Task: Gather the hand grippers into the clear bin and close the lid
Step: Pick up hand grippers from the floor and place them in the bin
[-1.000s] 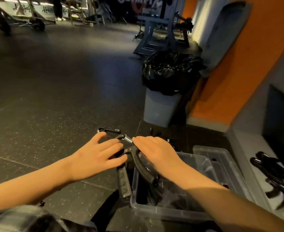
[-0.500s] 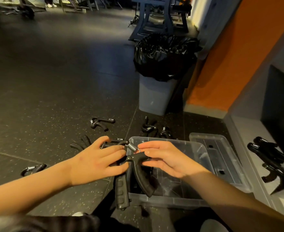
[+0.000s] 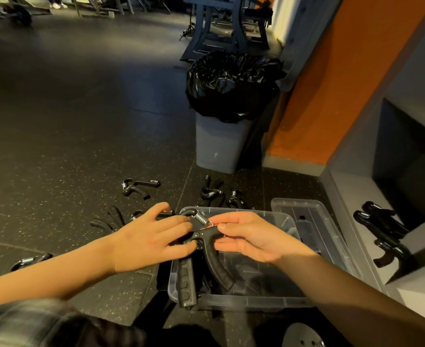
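Note:
A black hand gripper [image 3: 212,261] with a steel spring hangs over the left end of the clear bin [image 3: 256,300]. My left hand [image 3: 153,240] holds it at the pivot, fingers curled over its left handle. My right hand [image 3: 246,236] pinches the top of its right handle beside the spring. At least one dark gripper lies inside the bin. The clear lid [image 3: 314,226] lies on the floor just right of the bin. Several more grippers lie on the floor: one [image 3: 137,187] far left, a pair [image 3: 215,192] beyond the bin, one [image 3: 31,260] near my left forearm.
A grey waste bin with a black bag [image 3: 226,106] stands ahead by the orange wall. A grey shelf unit on the right carries more black grippers [image 3: 384,234]. Gym machines stand far back. Dark rubber floor spreads to the left.
The camera tilted down, bringing the bin, lid and floor grippers into fuller view. My right hand turned from covering the gripper to pinching its handle top; the gripper stays over the bin.

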